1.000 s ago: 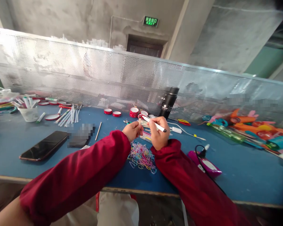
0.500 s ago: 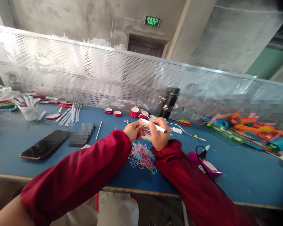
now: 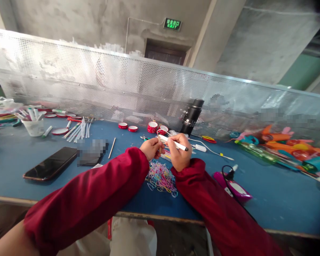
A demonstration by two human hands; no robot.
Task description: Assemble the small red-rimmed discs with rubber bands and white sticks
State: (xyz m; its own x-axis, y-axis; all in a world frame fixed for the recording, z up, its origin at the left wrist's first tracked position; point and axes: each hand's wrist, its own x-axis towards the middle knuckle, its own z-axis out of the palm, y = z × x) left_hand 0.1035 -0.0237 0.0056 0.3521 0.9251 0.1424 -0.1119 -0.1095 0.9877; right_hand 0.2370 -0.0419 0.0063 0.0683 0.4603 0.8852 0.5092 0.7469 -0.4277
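My right hand point(image 3: 181, 153) is closed around a white marker pen point(image 3: 180, 145) with a black end, which slants down to the right. The pen's other end points at the fingertips of my left hand point(image 3: 151, 148). That hand is pinched closed on something small; a thin tan edge shows by the fingertips, but its kind is hidden. Just below both hands lies a loose heap of coloured rubber bands point(image 3: 162, 177). Several pale and coloured sticks point(image 3: 166, 155) lie partly covered behind the heap.
A phone point(image 3: 52, 163) and a wooden stick point(image 3: 112, 148) lie leftward. Red tape rolls point(image 3: 152, 127) and a black bottle point(image 3: 192, 116) stand at the back. Rightward are a purple device point(image 3: 233, 186) with a black cable, a white cable point(image 3: 216, 152) and a pile of colourful toys point(image 3: 285, 142).
Almost nothing differs. Both hands hold the same pose, with the marker pen still against the left fingertips; the whole view has shifted very slightly.
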